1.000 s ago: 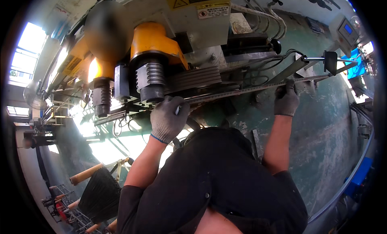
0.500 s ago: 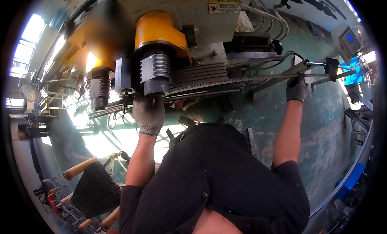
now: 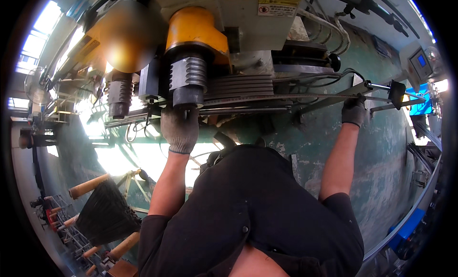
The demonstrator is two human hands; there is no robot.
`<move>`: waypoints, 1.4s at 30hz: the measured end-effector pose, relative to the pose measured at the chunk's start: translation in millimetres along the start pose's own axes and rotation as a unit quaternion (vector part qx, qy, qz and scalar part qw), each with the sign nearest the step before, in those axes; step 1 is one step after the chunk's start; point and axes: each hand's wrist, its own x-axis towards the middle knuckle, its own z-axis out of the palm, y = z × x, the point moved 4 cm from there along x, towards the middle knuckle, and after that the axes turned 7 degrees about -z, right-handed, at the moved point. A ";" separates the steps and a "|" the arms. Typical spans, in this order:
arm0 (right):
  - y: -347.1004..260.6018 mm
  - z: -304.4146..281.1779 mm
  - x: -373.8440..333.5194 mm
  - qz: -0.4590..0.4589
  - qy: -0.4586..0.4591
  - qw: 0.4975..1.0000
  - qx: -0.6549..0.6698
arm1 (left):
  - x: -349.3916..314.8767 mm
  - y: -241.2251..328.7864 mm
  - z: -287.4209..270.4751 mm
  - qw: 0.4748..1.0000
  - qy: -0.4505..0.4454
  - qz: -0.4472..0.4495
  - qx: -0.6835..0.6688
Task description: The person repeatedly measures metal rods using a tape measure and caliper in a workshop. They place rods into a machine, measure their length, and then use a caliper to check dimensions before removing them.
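Observation:
A long, thin measuring tape (image 3: 286, 97) stretches sideways along the front of the machine (image 3: 260, 31). My right hand (image 3: 354, 111), in a dark grey glove, is closed on it beside a metal bracket (image 3: 336, 93). On the left, my gloved left hand (image 3: 180, 129) is raised against the lower end of a grey steel spindle (image 3: 188, 95) with a ribbed side, below an orange housing (image 3: 193, 26). Its fingertips are hidden behind that end, so whether it grips the tape cannot be made out. The tape's left end disappears beside this spindle.
A second ribbed spindle (image 3: 119, 98) hangs farther left. Dark rods (image 3: 253, 109) run beneath the tape. A control box with a screen (image 3: 420, 62) stands far right. At lower left are a rack with cardboard tubes (image 3: 88, 186) and a dark sheet (image 3: 107, 215).
The view has shifted slightly. The tape's marked face, readable before, now shows as a narrow dark strip. Both hands keep roughly their places at the machine.

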 end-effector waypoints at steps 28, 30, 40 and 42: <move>-26.8 1.4 24.1 0.004 0.039 0.998 0.044 | 1.3 9.8 10.6 0.997 0.005 -0.078 0.006; -26.2 4.4 21.5 0.001 0.026 0.999 0.036 | 1.1 7.3 11.4 0.995 -0.019 -0.100 -0.003; -26.3 -3.2 31.0 0.009 0.001 0.998 0.064 | 3.1 19.9 4.5 0.994 0.022 -0.099 -0.042; -26.4 -5.6 33.4 0.011 -0.006 0.998 0.063 | 3.9 18.9 4.9 0.995 0.013 -0.095 -0.039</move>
